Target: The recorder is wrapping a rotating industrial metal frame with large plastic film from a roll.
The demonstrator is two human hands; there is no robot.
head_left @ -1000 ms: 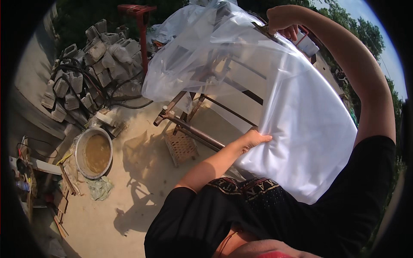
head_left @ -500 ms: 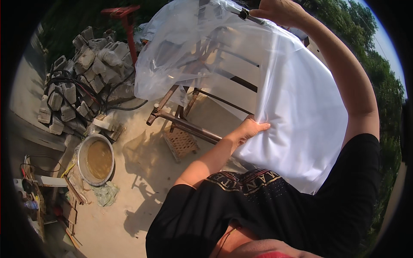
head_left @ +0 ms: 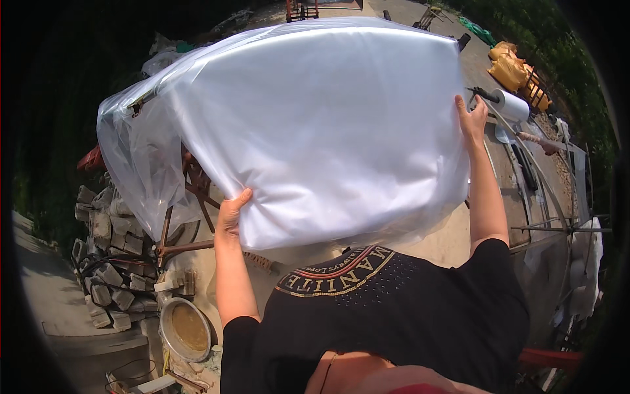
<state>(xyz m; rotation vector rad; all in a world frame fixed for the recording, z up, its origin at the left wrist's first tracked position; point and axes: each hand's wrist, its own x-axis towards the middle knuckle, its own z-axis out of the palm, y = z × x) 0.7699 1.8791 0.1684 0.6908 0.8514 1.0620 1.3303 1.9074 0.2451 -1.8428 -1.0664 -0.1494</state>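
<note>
A large sheet of shiny, translucent white plastic [head_left: 328, 125] hangs over a brown metal frame [head_left: 187, 248], hiding most of it. At the sheet's near left corner my left hand [head_left: 231, 209] pinches the plastic, thumb on top and the fingers tucked underneath. Creases run out from that grip. Beside the sheet's right edge is my right hand [head_left: 472, 121], raised with thumb and fingers apart. Whether it touches the edge is hard to tell. Looser clear plastic [head_left: 141, 157] droops off the frame on the left.
Grey blocks [head_left: 115, 276] with black cable lie heaped at left, near a metal basin [head_left: 186, 329] of brownish water. At right stand a white roll [head_left: 510, 105] on a dark bar, thin metal poles [head_left: 566, 228] and yellow sacks [head_left: 508, 69].
The view has swung to the right. My right hand has left the bar end at the top and come down to the sheet's right edge. My left hand still grips the plastic.
</note>
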